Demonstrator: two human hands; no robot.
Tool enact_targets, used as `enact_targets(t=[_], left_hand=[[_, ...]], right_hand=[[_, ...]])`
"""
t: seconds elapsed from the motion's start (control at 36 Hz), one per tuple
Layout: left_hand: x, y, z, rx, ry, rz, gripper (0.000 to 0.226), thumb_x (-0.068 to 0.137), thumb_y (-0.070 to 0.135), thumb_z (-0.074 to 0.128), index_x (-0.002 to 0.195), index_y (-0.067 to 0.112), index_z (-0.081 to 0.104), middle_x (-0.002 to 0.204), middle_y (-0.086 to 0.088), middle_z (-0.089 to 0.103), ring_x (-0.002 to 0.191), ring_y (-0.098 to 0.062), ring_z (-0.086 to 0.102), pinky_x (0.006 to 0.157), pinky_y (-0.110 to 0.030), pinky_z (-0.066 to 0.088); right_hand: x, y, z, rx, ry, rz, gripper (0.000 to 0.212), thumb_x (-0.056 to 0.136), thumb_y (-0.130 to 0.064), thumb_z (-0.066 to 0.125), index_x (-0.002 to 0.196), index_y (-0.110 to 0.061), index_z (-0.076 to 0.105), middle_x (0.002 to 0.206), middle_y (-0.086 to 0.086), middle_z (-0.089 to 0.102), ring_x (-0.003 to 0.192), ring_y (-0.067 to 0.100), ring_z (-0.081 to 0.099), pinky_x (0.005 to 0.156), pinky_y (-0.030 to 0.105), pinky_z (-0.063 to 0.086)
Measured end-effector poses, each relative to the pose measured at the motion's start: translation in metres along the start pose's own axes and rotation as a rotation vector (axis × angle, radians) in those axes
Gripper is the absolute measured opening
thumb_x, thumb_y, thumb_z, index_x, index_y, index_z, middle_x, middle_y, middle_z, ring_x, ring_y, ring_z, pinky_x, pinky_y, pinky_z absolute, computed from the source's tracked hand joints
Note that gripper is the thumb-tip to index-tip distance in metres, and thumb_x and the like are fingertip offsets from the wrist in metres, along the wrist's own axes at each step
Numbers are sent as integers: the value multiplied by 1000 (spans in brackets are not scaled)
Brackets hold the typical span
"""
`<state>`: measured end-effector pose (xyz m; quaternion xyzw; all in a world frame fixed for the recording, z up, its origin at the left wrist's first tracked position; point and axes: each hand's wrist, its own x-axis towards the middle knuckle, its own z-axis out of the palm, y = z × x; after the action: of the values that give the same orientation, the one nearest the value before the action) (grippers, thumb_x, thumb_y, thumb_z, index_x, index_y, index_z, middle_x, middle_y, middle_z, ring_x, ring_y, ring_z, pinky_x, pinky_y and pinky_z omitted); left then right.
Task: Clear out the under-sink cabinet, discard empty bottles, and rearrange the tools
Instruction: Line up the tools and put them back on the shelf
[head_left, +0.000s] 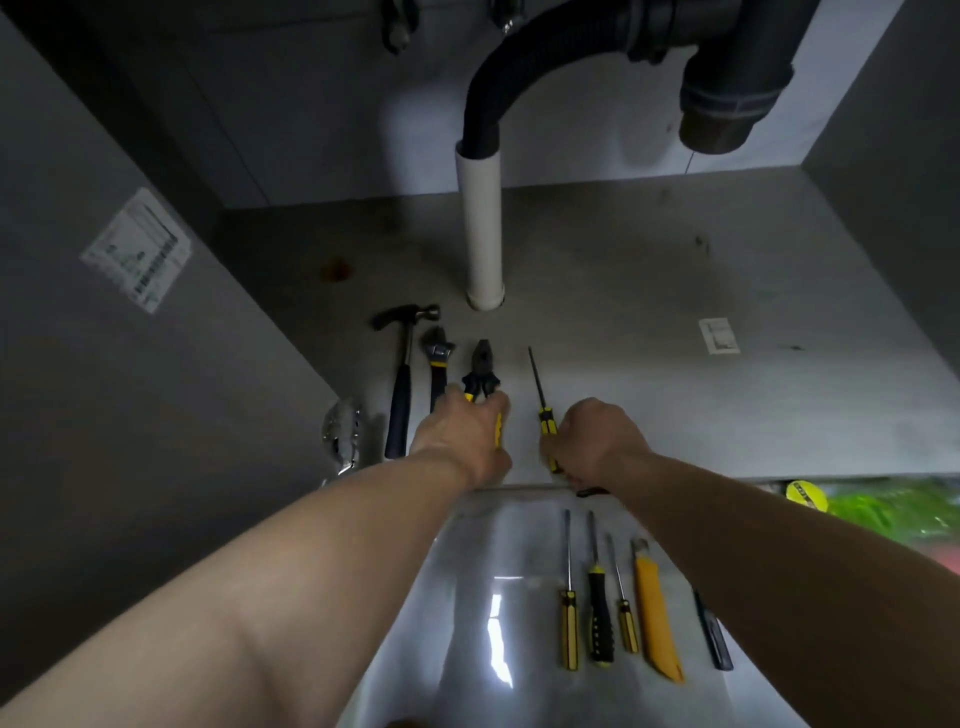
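Both hands are busy with the rearranging step on the grey cabinet floor (675, 312). The left hand (462, 441) curls round the yellow-and-black handles of the steel pliers (482, 374), with a black-handled claw hammer (402, 384) and a dark adjustable wrench (438, 364) just to its left. The right hand (592, 441) grips the yellow-and-black-handled screwdriver (537, 384), its shaft pointing away. Next, I judge, each tool wants laying parallel and releasing; a yellow utility knife (657, 613) waits below the right wrist.
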<state>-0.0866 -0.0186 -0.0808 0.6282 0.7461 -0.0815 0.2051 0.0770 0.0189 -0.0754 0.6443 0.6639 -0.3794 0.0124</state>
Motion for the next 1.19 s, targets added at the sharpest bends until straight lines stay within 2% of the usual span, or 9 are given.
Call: enact_targets(t=[0.11, 0.22, 0.47, 0.64, 0.75, 0.86, 0.92, 1.0, 1.19], left_hand=[[12, -3, 10, 3, 111, 25, 61, 88, 45, 63, 143, 34, 39, 137, -18, 34, 124, -36, 44, 91, -43, 52], [11, -9, 25, -34, 196, 36, 75, 89, 51, 65, 152, 35, 28, 145, -15, 27, 133, -32, 36, 93, -43, 51], [-3, -25, 44, -162, 308, 148, 62, 97, 31, 60, 153, 40, 35, 161, -8, 19, 149, -25, 21, 101, -45, 51], [-14, -26, 45, -150, 410, 109, 83, 84, 36, 66, 156, 29, 25, 155, -7, 30, 143, -27, 30, 113, -41, 34], [-21, -34, 46, -125, 426, -13, 69, 82, 27, 63, 147, 19, 41, 149, -8, 35, 135, -28, 36, 109, -37, 31], [-20, -41, 41, -116, 357, -47, 50, 89, 25, 60, 139, 19, 53, 144, -10, 37, 126, -29, 41, 106, -41, 42], [-18, -41, 36, -115, 341, -33, 43, 89, 14, 59, 132, 16, 58, 143, -10, 38, 124, -29, 40, 101, -41, 47], [-15, -40, 29, -98, 319, -50, 39, 86, 0, 53, 122, 13, 60, 142, -10, 38, 122, -31, 40, 96, -39, 48], [-9, -38, 20, -47, 298, -112, 40, 90, -8, 44, 122, 12, 60, 142, -11, 37, 124, -32, 40, 98, -39, 46]], right_hand=[[21, -5, 20, -14, 56, 13, 30, 82, -40, 66, 92, -12, 67, 97, 14, 70, 91, 32, 69, 80, 34, 58], [28, -6, 35, -48, 150, 35, 32, 84, -44, 64, 102, -17, 66, 108, 12, 67, 101, 33, 64, 75, 29, 46], [17, -3, 52, 50, 287, -154, 34, 87, -24, 64, 114, -15, 47, 111, 12, 58, 99, 36, 59, 70, 30, 36], [11, -6, 53, 23, 359, -181, 38, 91, -26, 61, 123, -21, 42, 120, 10, 47, 98, 36, 59, 66, 36, 44], [7, -11, 51, -97, 471, -394, 48, 86, -24, 63, 132, -18, 51, 119, 11, 45, 112, 31, 46, 77, 40, 51], [7, -21, 52, -315, 368, -518, 61, 85, -24, 62, 144, -24, 47, 136, 10, 42, 122, 30, 44, 94, 40, 42], [7, -23, 56, -401, 305, -525, 65, 86, -25, 62, 148, -26, 41, 146, 9, 37, 130, 29, 40, 101, 41, 36], [7, -24, 62, -449, 272, -532, 62, 84, -17, 61, 144, -25, 46, 146, 6, 39, 127, 28, 42, 100, 39, 34], [12, -26, 67, -441, 270, -529, 55, 83, -5, 58, 137, -16, 53, 146, 9, 41, 126, 29, 46, 101, 38, 37]])
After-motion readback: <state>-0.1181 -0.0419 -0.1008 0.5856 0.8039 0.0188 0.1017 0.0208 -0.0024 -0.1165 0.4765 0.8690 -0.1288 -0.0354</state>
